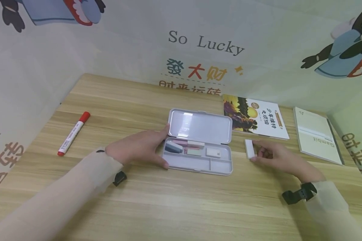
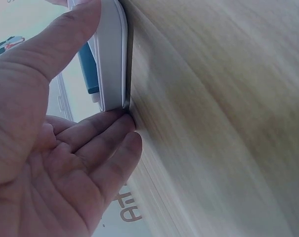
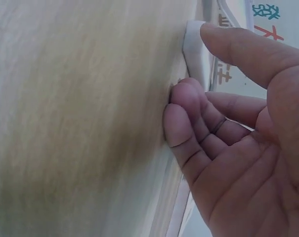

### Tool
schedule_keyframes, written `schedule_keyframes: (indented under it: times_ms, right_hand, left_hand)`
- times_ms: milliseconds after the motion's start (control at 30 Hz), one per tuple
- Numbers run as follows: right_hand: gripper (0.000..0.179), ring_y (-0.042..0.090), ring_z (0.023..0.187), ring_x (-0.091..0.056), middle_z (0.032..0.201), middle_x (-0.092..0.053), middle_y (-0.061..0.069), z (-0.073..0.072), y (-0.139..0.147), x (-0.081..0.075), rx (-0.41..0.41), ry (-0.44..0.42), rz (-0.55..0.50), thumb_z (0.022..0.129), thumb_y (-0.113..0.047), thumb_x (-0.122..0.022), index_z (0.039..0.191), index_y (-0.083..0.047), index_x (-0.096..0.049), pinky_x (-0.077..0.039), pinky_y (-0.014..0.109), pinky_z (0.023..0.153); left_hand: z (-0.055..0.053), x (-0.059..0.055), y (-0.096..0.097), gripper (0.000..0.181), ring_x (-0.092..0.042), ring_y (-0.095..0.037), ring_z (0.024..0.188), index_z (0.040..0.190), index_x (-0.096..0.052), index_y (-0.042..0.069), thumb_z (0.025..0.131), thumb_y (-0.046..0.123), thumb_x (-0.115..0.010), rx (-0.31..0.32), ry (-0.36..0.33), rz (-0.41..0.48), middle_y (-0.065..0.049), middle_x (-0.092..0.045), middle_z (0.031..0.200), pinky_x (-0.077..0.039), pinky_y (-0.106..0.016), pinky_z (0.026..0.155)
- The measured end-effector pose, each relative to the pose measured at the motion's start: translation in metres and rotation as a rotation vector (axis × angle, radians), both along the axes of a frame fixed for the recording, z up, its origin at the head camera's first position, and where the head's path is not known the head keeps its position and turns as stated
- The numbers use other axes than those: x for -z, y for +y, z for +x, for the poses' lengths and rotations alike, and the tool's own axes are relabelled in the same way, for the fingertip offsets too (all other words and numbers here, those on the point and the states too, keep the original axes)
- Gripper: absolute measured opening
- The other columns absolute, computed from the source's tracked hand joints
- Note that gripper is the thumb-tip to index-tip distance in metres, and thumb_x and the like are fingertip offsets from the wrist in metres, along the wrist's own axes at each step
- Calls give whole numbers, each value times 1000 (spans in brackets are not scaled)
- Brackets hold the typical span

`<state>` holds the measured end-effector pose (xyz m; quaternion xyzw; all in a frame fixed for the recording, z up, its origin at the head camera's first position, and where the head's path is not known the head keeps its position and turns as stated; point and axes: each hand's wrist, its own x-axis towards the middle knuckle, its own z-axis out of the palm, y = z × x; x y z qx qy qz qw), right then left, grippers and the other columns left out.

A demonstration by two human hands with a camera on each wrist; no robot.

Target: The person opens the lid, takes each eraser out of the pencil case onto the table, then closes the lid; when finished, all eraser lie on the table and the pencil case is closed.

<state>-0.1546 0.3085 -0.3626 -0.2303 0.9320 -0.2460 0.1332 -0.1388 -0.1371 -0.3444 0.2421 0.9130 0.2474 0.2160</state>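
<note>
A white pencil case (image 1: 187, 163) lies on the table with its lid (image 1: 202, 129) raised at the back. My left hand (image 1: 138, 147) holds the case's left end between thumb and fingers. Inside sit a blue-grey item (image 1: 173, 147), a small white block (image 1: 213, 152) and several pink, white and pale green pieces. To the right of the case, my right hand (image 1: 274, 155) pinches a white eraser (image 1: 249, 149) by its ends, thumb at the near one. The right wrist view shows the thumb on the eraser (image 3: 196, 49) and the other fingers curled close to the tabletop.
A red-capped marker (image 1: 73, 134) lies at the left of the wooden table (image 1: 181, 207). Behind the right hand are an illustrated book (image 1: 259, 117) and a pale notebook (image 1: 316, 134). A printed cloth (image 1: 123, 43) hangs along the table's back edge.
</note>
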Motion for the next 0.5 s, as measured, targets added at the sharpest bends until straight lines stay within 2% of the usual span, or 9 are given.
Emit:
schedule_keyframes:
  times_ms: [133,333,400,500]
  right_hand:
    - [58,3,77,-60,91,-71,4,1,-1,0,8,4,15,96,-18,-75,142,11,-55,-53,21,67]
    - [74,22,90,-68,109,-71,23,1,-9,-4,38,46,57,98,-20,-73,154,12,-38,-59,31,75]
    - [70,24,90,-67,112,-68,26,1,-16,-7,41,96,48,98,-18,-73,152,11,-39,-58,32,74]
    - [56,25,92,-66,114,-66,23,1,-31,-12,22,202,16,100,-12,-70,146,8,-47,-61,36,77]
  left_hand:
    - [1,-1,0,128,-48,-25,149,168,-7,5,79,40,-92,3,-3,-3,-13,-39,168,-35,-46,129]
    - [1,-1,1,128,-50,-24,147,168,-7,5,79,41,-92,-1,-6,-11,-14,-41,167,-36,-46,129]
    - [1,-1,1,128,-50,-24,146,168,-7,5,79,41,-92,-5,-6,-12,-14,-41,168,-36,-46,129]
    - [1,0,0,128,-48,-25,149,168,-7,5,79,41,-92,-7,-3,-14,-14,-40,168,-36,-46,129]
